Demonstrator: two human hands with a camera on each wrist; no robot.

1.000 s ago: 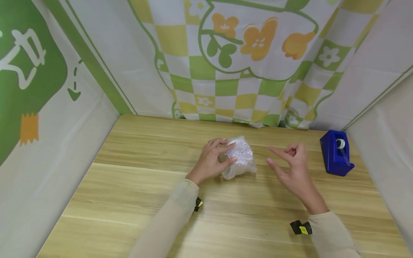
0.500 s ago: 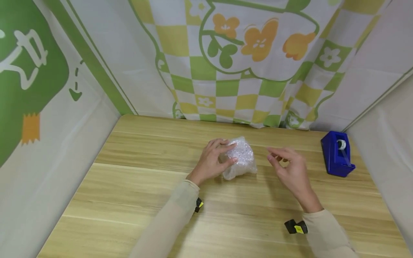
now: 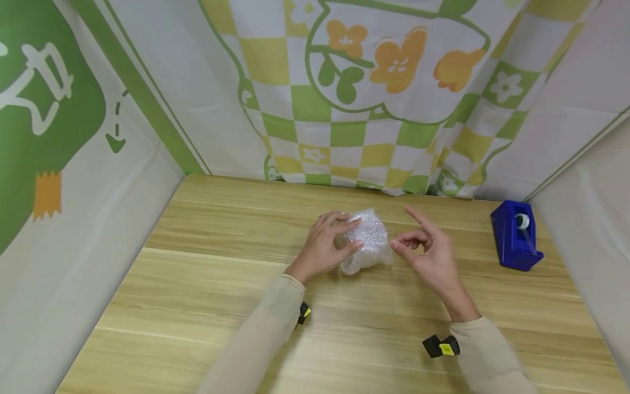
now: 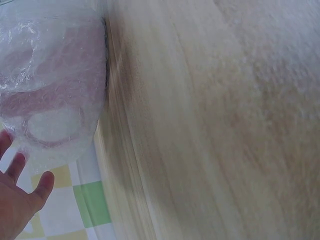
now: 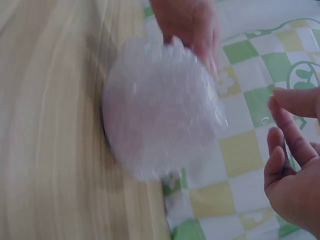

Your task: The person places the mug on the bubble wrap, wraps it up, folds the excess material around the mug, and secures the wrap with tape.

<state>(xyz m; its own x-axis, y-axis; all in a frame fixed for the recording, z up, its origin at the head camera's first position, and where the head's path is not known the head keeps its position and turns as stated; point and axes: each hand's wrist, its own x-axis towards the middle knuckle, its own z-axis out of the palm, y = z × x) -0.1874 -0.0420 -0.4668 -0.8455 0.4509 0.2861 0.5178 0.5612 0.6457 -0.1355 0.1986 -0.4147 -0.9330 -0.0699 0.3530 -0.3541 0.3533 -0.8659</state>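
A mug in clear bubble wrap (image 3: 370, 241) stands on the table, its pinkish body and a handle-like loop showing through the wrap (image 4: 55, 75) in the left wrist view. My left hand (image 3: 322, 243) grips it from the left, fingers on the upper part and thumb at the near side. Just right of the bundle, my right hand (image 3: 430, 257) pinches thumb against fingertips, index finger stretched out. A small glint of clear tape (image 5: 265, 120) shows at those fingertips in the right wrist view, where the wrapped mug (image 5: 160, 110) is blurred.
A blue tape dispenser (image 3: 514, 235) with a white-cored roll stands at the right back of the wooden table (image 3: 197, 306). Behind the table hangs a checked curtain (image 3: 344, 131), with pale fabric walls on both sides.
My right hand has moved left toward the wrapped mug; its spread thumb and index have given way to a pinch with the index raised. The left hand and mug have stayed put.
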